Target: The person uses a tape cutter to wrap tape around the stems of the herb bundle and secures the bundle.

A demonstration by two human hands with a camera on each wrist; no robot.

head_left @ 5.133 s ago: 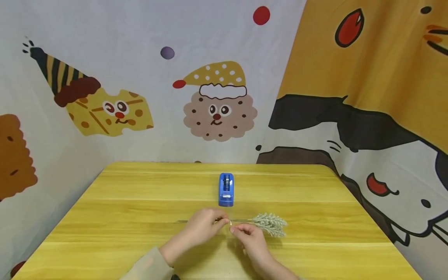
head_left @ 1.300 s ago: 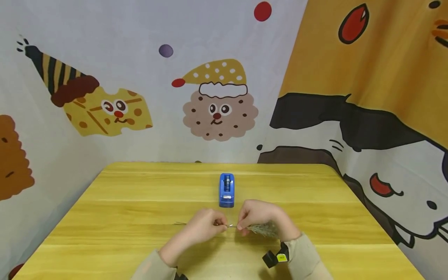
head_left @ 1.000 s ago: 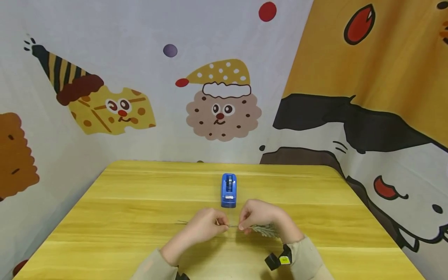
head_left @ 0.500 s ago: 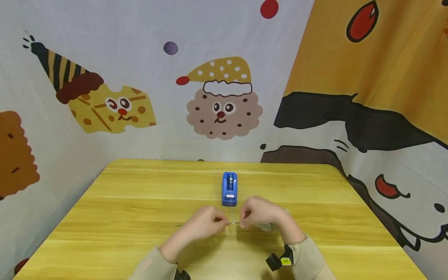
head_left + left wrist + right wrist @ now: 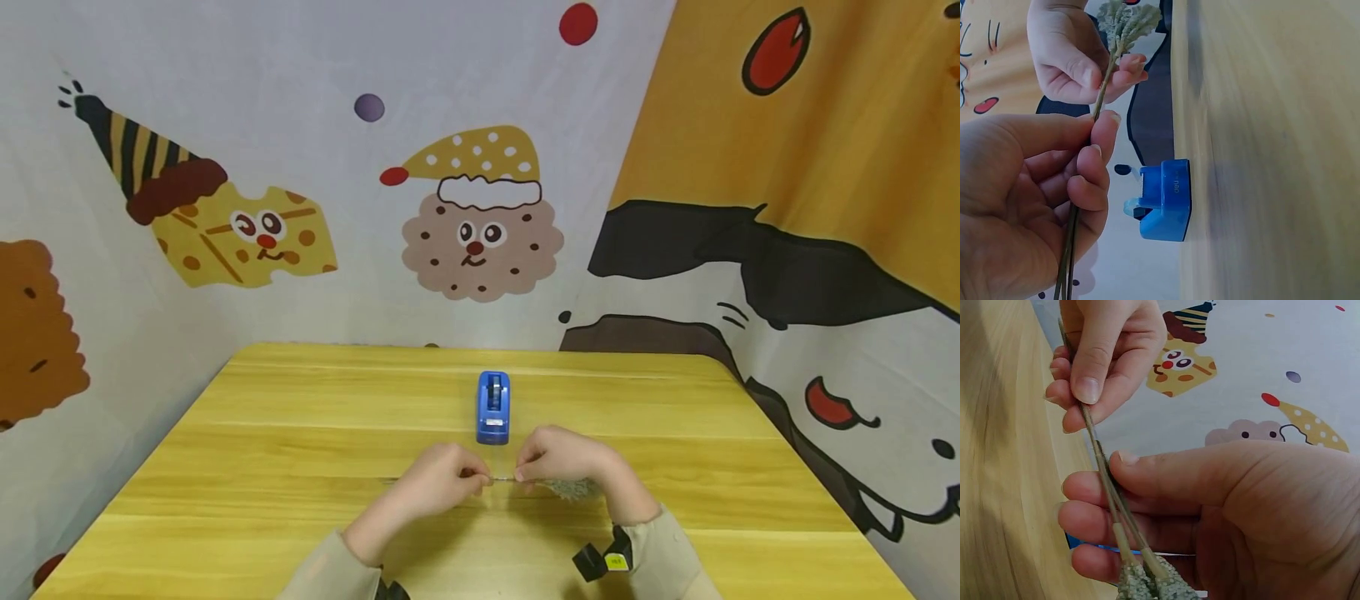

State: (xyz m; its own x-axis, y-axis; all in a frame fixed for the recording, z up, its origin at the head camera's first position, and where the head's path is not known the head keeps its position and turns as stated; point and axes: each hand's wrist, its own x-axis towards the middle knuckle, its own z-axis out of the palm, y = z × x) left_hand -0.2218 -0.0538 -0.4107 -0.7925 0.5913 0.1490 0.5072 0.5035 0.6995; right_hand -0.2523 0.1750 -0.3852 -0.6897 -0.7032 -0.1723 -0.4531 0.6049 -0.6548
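A small bunch of wheat-like stalks [image 5: 1110,494], with thin brown-green stems and pale green heads [image 5: 1124,25], lies crosswise between both hands. My left hand [image 5: 442,479] pinches the bare stems between thumb and forefinger; in the left wrist view their lower ends run down across the palm. My right hand [image 5: 562,462] holds the stems close to the heads, thumb on one side and fingers on the other. A short stretch of stem with a glossy patch shows between the two hands. In the head view the right hand and wrist partly cover the heads.
A blue tape dispenser [image 5: 492,408] with a roll in it stands just beyond the hands on the wood-grain table [image 5: 337,400]. Behind the table hangs a cartoon-printed cloth [image 5: 360,225]. Black wrist cameras are strapped at both sleeves.
Five seconds ago my right hand pinched a small shiny piece at the stems from the near side. It has since moved over to grip the stems by the heads. The left hand stays put.
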